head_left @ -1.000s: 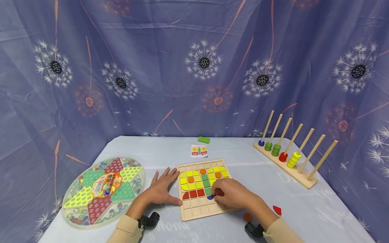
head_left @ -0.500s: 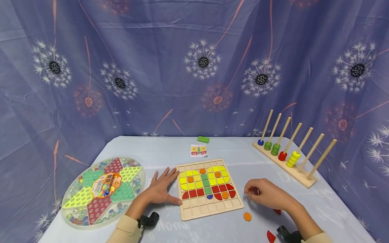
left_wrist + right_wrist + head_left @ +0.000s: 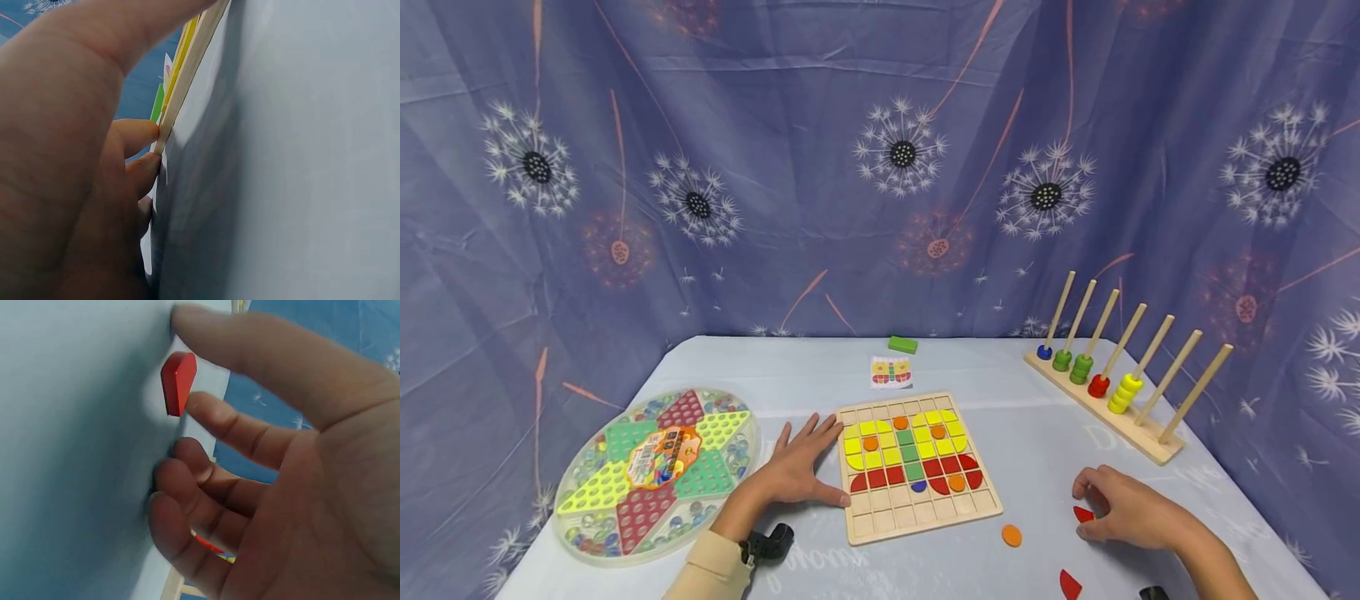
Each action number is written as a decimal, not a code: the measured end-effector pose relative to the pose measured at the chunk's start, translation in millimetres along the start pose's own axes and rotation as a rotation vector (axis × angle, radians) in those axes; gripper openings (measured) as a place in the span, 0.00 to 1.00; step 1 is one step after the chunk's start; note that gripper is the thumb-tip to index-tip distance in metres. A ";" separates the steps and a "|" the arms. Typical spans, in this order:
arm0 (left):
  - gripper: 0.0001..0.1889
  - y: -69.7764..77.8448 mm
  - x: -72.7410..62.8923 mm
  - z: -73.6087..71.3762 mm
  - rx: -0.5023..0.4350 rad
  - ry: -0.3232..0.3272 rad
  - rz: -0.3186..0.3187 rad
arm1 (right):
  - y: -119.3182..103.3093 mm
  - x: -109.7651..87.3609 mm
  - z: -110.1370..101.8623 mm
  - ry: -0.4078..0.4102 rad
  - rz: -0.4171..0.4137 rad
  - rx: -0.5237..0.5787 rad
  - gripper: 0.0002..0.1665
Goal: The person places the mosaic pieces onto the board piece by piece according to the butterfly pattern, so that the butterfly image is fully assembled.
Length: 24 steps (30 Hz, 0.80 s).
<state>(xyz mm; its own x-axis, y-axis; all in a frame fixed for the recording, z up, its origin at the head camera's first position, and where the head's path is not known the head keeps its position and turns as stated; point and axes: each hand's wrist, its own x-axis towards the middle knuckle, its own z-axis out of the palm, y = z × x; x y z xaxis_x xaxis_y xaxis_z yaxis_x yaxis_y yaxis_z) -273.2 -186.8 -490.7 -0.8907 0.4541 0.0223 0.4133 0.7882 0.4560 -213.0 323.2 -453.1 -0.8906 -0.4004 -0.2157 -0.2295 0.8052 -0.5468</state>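
A wooden grid board (image 3: 887, 523) lies mid-table, bearing yellow, green, red, orange and blue flat pieces in a butterfly pattern. My left hand (image 3: 797, 471) rests at its left edge, fingers spread, fingertips touching the rim. At right, my right hand (image 3: 1131, 508) is low over the table around a red quarter-round piece (image 3: 1082, 514). In the right wrist view that red piece (image 3: 178, 384) lies between thumb and index finger, with visible gaps to the thumb. Nearer me are another red quarter-round piece (image 3: 1070, 585) and an orange disc (image 3: 1012, 535).
A round Chinese checkers set (image 3: 722, 508) with marbles stands at left. A wooden peg stand (image 3: 1161, 450) with coloured rings is at back right. Behind the board lie a small butterfly pattern card (image 3: 892, 383) and a green block (image 3: 902, 344). A patterned curtain (image 3: 820, 167) hangs behind.
My right hand has left the board's lower right and moved right to the red quarter-round piece, uncovering red pieces and an orange disc on the grid. My left hand stays put.
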 end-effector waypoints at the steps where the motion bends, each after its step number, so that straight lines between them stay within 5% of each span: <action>1: 0.64 0.1 0.0 0.0 -0.003 0.002 -0.001 | 0.9 -0.9 0.2 -0.002 0.004 0.002 0.27; 16: 0.63 -3.8 3.0 2.1 0.018 0.007 0.001 | -35.1 11.3 13.8 -0.021 -0.081 -0.017 0.22; 24: 0.62 -0.8 1.8 1.4 0.009 0.003 0.011 | -29.6 -4.5 14.9 0.080 0.255 -0.166 0.27</action>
<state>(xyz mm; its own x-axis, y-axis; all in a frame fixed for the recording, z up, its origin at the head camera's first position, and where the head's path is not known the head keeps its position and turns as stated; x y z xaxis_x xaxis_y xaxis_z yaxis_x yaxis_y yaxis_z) -274.9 -186.1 -492.3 -0.8868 0.4611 0.0300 0.4244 0.7870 0.4479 -196.4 294.6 -448.0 -0.9542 -0.1458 -0.2612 -0.0497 0.9383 -0.3422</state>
